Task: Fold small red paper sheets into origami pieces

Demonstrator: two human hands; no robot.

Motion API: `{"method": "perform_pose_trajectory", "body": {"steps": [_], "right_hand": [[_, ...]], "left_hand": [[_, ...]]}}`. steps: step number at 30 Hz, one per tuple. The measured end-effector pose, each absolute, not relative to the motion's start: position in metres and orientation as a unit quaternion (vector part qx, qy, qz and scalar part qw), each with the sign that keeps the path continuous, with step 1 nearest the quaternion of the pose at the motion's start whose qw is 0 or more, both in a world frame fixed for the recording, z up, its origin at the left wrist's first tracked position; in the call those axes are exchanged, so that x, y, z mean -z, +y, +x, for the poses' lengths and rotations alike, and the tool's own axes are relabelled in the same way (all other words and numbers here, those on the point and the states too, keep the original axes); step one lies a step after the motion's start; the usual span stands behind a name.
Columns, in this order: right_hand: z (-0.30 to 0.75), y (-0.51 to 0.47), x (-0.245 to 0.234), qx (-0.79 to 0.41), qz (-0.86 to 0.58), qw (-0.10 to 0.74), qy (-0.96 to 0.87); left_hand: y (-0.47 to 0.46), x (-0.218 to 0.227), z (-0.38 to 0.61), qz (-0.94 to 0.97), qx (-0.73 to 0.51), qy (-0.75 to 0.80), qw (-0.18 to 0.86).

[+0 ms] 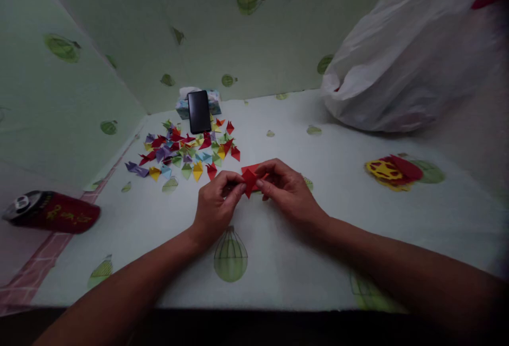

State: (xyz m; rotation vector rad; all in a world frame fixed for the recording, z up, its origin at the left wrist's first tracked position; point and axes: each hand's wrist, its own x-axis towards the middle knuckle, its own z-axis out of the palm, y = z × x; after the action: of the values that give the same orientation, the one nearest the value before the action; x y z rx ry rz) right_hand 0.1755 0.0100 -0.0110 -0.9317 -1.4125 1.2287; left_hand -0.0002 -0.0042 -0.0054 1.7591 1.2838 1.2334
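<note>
Between my two hands is a small piece of folded red paper (249,179), pinched from both sides above the table. My left hand (218,197) grips its left edge between thumb and forefinger. The thumb and fingers of my right hand (288,189) close on its right edge. Behind it, partly covered by my right fingers, lies an orange-red sheet of paper (247,168). To the left and farther back, several small folded paper cranes (186,151) in red, yellow, purple, green and blue are spread in a pile.
A black phone (199,112) leans on a tissue box (215,103) behind the pile. A red drink can (59,211) is at the far left. A white plastic bag (397,65) stands at the back right, with red and yellow cutouts (392,171) in front of it.
</note>
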Motion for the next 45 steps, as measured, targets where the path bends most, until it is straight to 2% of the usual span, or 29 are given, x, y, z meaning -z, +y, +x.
{"method": "perform_pose_trajectory", "body": {"steps": [7,19,29,36,40,43,45], "right_hand": [[0.177,0.009,0.011,-0.504,-0.378,0.482,-0.609],[0.179,0.009,0.004,-0.524,-0.359,0.473,-0.611],[0.179,0.008,0.004,-0.510,-0.344,0.480,-0.626],[0.178,0.009,0.002,-0.565,-0.333,0.496,-0.569],[0.180,0.012,0.002,-0.578,-0.353,0.455,-0.578],[0.181,0.012,0.001,-0.541,-0.368,0.447,-0.610],[0.181,0.012,0.001,-0.519,-0.369,0.457,-0.621]], "left_hand": [[-0.001,0.007,0.001,0.580,-0.488,0.455,0.467],[0.004,0.009,-0.004,0.549,-0.466,0.420,0.552],[0.005,0.004,-0.005,0.639,-0.437,0.411,0.481],[0.007,0.005,-0.008,0.775,-0.432,0.368,0.278],[0.009,0.003,-0.009,0.832,-0.437,0.300,0.165],[0.009,0.003,-0.010,0.843,-0.430,0.284,0.153],[0.007,0.003,-0.009,0.825,-0.441,0.291,0.201]]}}
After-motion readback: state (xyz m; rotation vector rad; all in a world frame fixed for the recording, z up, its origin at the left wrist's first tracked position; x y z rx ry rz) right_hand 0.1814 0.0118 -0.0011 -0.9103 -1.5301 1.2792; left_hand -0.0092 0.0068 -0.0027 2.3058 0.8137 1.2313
